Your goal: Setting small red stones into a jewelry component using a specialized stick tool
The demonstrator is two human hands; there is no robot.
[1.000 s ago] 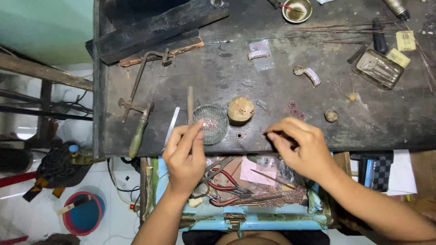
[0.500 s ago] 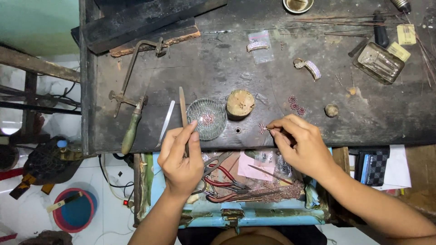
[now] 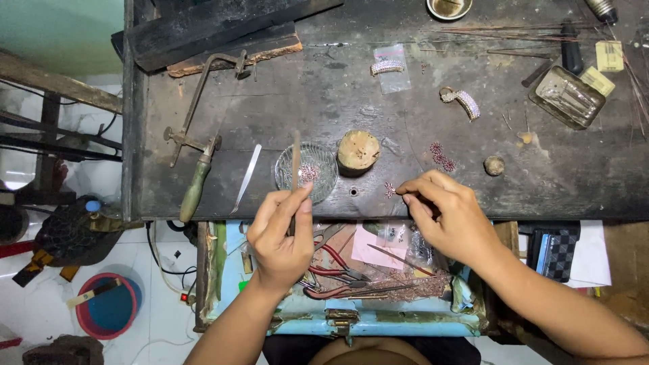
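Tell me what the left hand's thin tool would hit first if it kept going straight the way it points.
Held by the left hand, the thin tool points up the bench, its tip already over the small glass dish; beyond that, bare dark benchtop. Its height above the dish is unclear.

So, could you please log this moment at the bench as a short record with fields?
Surface: dark worn workbench
Left hand: holds a thin rod-like tool, tip over the small glass dish
Right hand: fingertips pinch a tiny pinkish piece at the bench edge
Between them: round wooden block
Below: drawer with red-handled pliers
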